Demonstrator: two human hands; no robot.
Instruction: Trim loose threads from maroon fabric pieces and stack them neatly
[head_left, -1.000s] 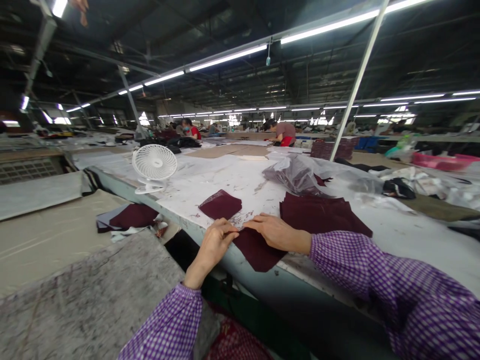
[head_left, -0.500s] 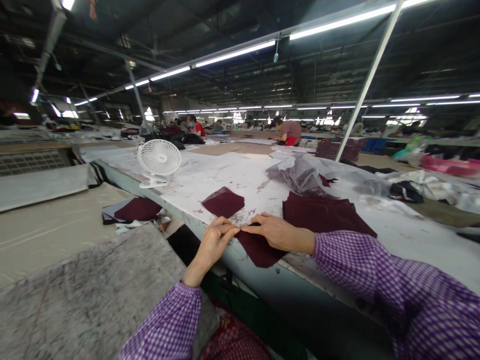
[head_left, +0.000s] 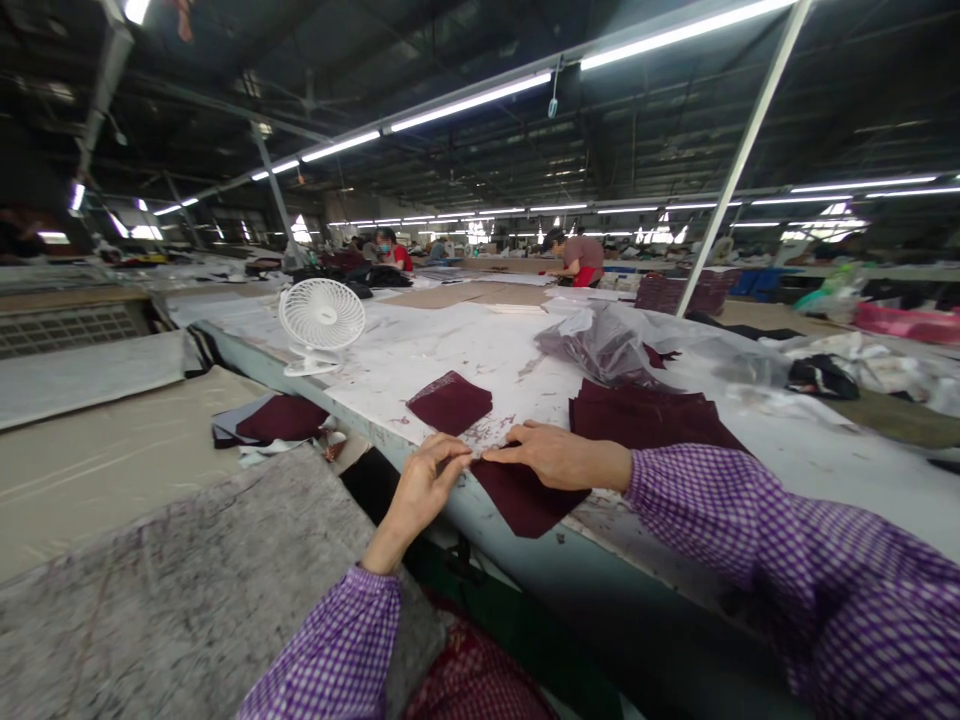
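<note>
"The fingers?"
"Left hand: thumb and forefinger pressed together — anything between is too small to tell. Right hand: one finger stretched over an angular maroon cloth piece, grip unclear; it droops past the speckled white table's edge."
"Beyond?"
"A layered maroon cloth stack, crinkled clear plastic, a round ribbed white fan."

Lower centre, the right hand covers part of a maroon piece; what the left hand pinches is too small to tell. The right sleeve runs off the right edge.
</note>
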